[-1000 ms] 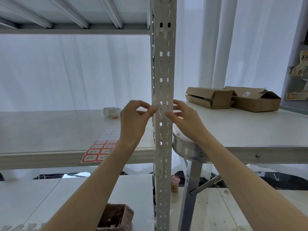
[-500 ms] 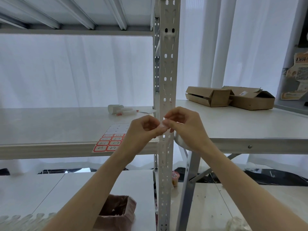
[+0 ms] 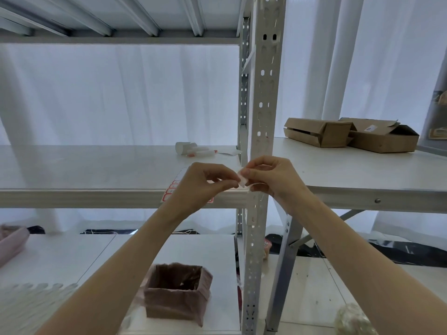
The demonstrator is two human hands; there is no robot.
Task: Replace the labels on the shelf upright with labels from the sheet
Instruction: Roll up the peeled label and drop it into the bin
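The perforated grey shelf upright [image 3: 264, 97] runs top to bottom through the middle. Just in front of it at shelf height, my left hand [image 3: 205, 187] and my right hand [image 3: 271, 177] meet fingertip to fingertip. Between them is a small pale peeled label [image 3: 242, 180], pinched by both hands. The label sheet [image 3: 173, 189], with red-bordered labels, lies at the shelf's front edge and is mostly hidden behind my left hand. A tiny red speck shows on the upright above my hands; I cannot tell whether other labels are on it.
A white roll and tube items [image 3: 193, 149] lie farther back on the shelf. Two cardboard boxes [image 3: 350, 134] sit on the table to the right. On the lower shelf stands a brown bag-lined box [image 3: 177, 290]. A small cup [image 3: 266, 249] is on the floor behind the upright.
My hands have come off the upright and dropped slightly toward me, now holding the small label between the fingertips. The view has tilted, showing more of the lower shelf.
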